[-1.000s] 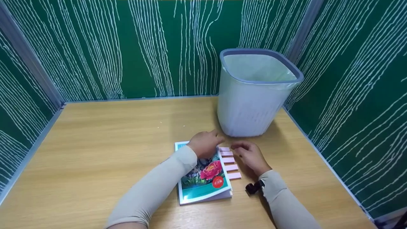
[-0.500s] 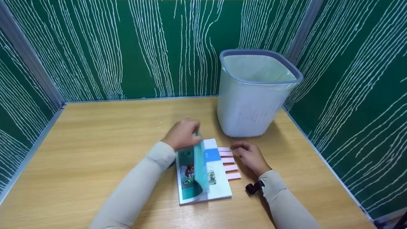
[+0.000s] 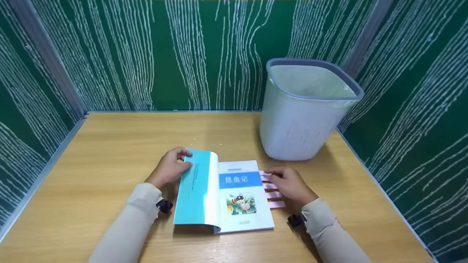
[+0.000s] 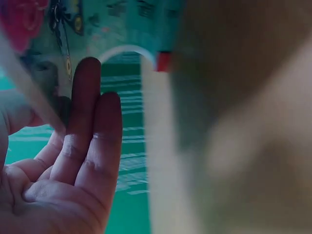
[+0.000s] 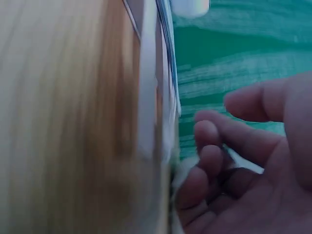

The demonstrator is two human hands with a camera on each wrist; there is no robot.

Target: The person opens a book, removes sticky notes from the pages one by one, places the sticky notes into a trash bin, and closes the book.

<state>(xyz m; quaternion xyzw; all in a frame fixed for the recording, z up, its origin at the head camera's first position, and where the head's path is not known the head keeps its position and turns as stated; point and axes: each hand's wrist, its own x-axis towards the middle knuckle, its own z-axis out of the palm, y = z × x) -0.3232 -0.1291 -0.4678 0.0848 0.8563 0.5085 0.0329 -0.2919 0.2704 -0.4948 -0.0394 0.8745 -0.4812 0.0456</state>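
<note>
A paperback book (image 3: 245, 219) lies on the table with its front cover (image 3: 195, 204) raised and folded over to the left. The cover's inner side is turquoise, and the title page under it has a blue band and a bee picture. My left hand (image 3: 169, 168) pinches the cover's outer edge between thumb and fingers; the left wrist view shows the cover (image 4: 109, 29) passing between them. Several pink page tabs (image 3: 276, 204) stick out of the book's right edge. Beside the upper tabs is my right hand (image 3: 292, 184), fingers loosely curled, thumb apart from them in the right wrist view.
A pale waste bin (image 3: 303, 126) with a grey rim and a liner stands behind the book, to the right. Green walls (image 3: 226, 54) with white streaks border the wooden table (image 3: 128, 146). Small white specks lie behind the book.
My left hand has swung the cover from closed on the book over to the left, baring the title page. The right hand stays beside the tabs. The head view has shifted slightly left.
</note>
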